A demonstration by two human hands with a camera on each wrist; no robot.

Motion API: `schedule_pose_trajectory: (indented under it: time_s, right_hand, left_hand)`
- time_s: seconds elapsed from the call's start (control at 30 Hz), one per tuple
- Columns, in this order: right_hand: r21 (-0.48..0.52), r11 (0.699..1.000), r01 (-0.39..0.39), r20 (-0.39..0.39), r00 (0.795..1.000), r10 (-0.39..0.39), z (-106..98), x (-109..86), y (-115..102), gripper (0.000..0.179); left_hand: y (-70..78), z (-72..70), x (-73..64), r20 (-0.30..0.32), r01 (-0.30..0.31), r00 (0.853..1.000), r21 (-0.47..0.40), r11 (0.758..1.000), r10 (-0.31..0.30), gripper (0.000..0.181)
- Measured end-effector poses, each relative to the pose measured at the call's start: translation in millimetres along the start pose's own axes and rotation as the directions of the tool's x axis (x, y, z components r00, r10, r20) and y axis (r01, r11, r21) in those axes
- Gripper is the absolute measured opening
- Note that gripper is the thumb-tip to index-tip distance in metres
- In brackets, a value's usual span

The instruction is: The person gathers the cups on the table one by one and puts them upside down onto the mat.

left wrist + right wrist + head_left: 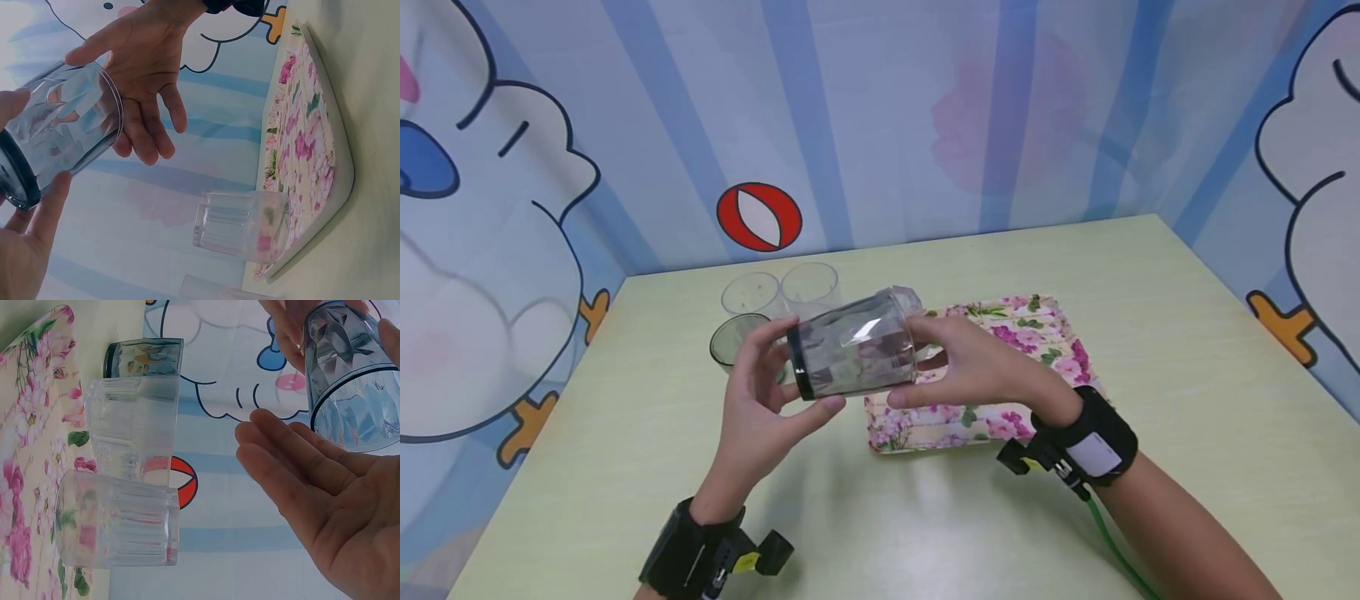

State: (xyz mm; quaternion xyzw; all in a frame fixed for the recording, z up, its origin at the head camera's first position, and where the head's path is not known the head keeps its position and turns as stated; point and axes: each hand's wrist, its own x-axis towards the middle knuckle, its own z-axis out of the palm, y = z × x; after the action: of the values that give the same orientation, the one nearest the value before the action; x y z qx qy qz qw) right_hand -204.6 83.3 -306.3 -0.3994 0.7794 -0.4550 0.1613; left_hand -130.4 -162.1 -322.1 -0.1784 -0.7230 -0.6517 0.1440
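Note:
A smoky grey faceted glass (857,350) is held tilted above the table, its thick dark base to the left and its mouth to the right. My left hand (760,412) grips it near the base, with thumb below and fingers behind. At the mouth end is my right hand (977,358), thumb by the rim. The right wrist view shows that hand's fingers (300,459) extended beside the mouth. A floral tray (895,429) lies beyond. On it stands a clear glass (240,225), mostly hidden in the head view behind the held glass.
Left of the tray, a second smoky glass (722,342) stands near two clear glasses (751,292). They are close together. A printed cartoon backdrop (880,125) rises along the pale table's (1210,400) back and sides. From the right wrist strap runs a green cable (1112,533).

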Motion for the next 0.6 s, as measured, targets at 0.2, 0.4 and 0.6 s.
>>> schedule_pose_trajectory:
  time_s: [0.2, 0.4, 0.6]
  right_hand:
    - [-0.101, 0.995, -0.002, 0.022, 1.000, 0.005, -7.6, -1.4, -6.3, 0.079]
    - [-0.271, 0.962, 0.013, 0.042, 0.999, -0.001, -23.6, -1.1, -26.7, 0.094]
    - [-0.499, 0.863, 0.078, 0.090, 0.995, -0.038, -30.7, 3.8, -55.7, 0.094]
  left_hand:
    - [-3.1, 0.2, -1.6, 0.011, 0.011, 1.000, 0.000, 1.000, -0.011, 0.078]
    - [-6.5, 0.3, -3.1, 0.025, 0.022, 0.999, 0.037, 0.999, -0.023, 0.079]
    - [-9.1, 1.9, -4.6, 0.044, 0.056, 0.997, 0.086, 0.995, -0.060, 0.079]
